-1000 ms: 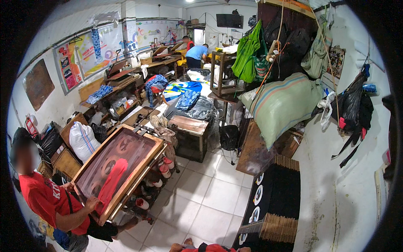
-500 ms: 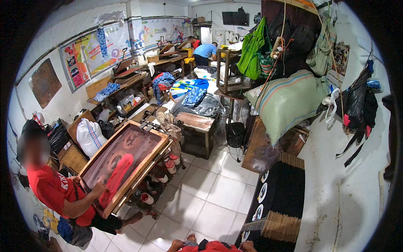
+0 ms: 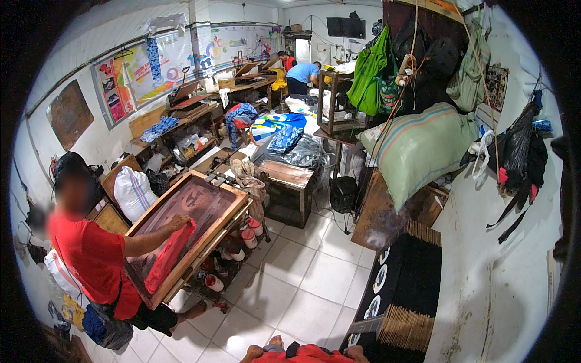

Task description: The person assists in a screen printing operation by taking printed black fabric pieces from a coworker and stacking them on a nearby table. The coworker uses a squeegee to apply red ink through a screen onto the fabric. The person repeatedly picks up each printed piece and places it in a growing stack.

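My left hand shows only in part at the lower edge, beside my red shirt and near my bare foot. On the other side of the shirt my right hand is likewise cut off by the edge, close to the stack of black fabric pieces on thin brown boards. The fingers of both hands are too small and hidden to read. At the left, a co-worker in red leans over a wood-framed printing screen, one hand at the far end of a band of red ink.
Ink containers stand below the screen. A wooden table and a black bag are farther back. A large green sack rests at the right. Two more people work at the far end.
The co-worker leans farther over the screen, their hand moved up and away along it, and the red ink band looks narrower. My hands stay at the lower edge.
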A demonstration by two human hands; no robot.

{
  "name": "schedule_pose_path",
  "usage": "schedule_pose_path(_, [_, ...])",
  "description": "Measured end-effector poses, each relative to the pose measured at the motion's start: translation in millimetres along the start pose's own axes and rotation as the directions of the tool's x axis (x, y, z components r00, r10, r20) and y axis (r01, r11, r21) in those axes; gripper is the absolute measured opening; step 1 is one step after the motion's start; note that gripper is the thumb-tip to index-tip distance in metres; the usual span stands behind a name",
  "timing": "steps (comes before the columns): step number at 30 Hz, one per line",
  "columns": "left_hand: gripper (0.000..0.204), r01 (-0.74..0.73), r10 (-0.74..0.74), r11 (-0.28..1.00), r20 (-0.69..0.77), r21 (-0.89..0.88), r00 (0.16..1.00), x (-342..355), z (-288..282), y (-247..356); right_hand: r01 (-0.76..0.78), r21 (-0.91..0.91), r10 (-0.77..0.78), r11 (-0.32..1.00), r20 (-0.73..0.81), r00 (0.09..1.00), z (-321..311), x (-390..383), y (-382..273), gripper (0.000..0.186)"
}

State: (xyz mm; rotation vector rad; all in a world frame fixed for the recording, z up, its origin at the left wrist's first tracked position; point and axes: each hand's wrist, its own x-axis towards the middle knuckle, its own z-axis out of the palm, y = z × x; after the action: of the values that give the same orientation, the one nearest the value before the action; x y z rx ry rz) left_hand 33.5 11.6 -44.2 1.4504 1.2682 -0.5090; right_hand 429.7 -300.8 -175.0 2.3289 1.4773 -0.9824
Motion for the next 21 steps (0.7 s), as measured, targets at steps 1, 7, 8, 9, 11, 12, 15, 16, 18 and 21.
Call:
schedule_pose_path(1, [0.027,-0.004,0.004,1.0,-0.001,0.007,1.0,0.7,-0.3,0.9,0.006,-0.069,-0.001,0.998,0.074,0.997,-8.8,-2.1,-0.2,0.019])
schedule_pose_path(7, [0.029,-0.028,0.028,0.999,-0.009,0.029,1.0,6.3,-3.2,8.3,-0.048,0.057,0.038,0.997,0.163,0.986,-70.7,-28.4,-12.9,0.02])
schedule_pose_path(8, [0.029,-0.031,0.032,0.999,-0.012,0.033,0.999,7.1,-4.5,9.3,-0.03,0.045,0.023,0.999,0.15,0.988,-75.0,-30.6,-15.7,0.02])
schedule_pose_path(9, [0.029,-0.037,0.038,0.999,-0.013,0.038,0.999,7.4,-5.2,9.7,-0.037,0.051,0.028,0.998,0.157,0.987,-77.4,-32.1,-18.0,0.02])
schedule_pose_path(11, [0.03,-0.043,0.044,0.997,-0.017,0.056,0.999,7.7,-7.6,9.7,-0.078,0.094,0.06,0.993,0.179,0.982,-79.2,-30.9,-21.3,0.02])
schedule_pose_path(12, [0.03,-0.047,0.049,0.997,-0.018,0.058,0.999,7.6,-8.4,9.2,-0.092,0.111,0.07,0.99,0.185,0.98,-78.6,-30.2,-22.4,0.019])
schedule_pose_path(15, [0.031,-0.052,0.053,0.996,-0.018,0.074,0.998,7.6,-11.0,7.6,-0.127,0.156,0.095,0.98,0.198,0.975,-77.5,-27.3,-24.3,0.019])
schedule_pose_path(16, [0.031,-0.055,0.056,0.996,-0.018,0.077,0.998,7.4,-11.8,6.9,-0.171,0.235,0.134,0.957,0.163,0.977,-77.0,-26.9,-25.3,0.019])
schedule_pose_path(18, [0.031,-0.057,0.059,0.995,-0.019,0.085,0.998,7.6,-12.9,6.1,-0.161,0.194,0.12,0.968,0.206,0.971,-76.0,-26.5,-27.1,0.019])
schedule_pose_path(21, [0.032,-0.062,0.064,0.994,-0.017,0.095,0.998,8.1,-13.9,4.9,-0.19,0.23,0.142,0.955,0.209,0.968,-72.3,-26.0,-28.7,0.018])
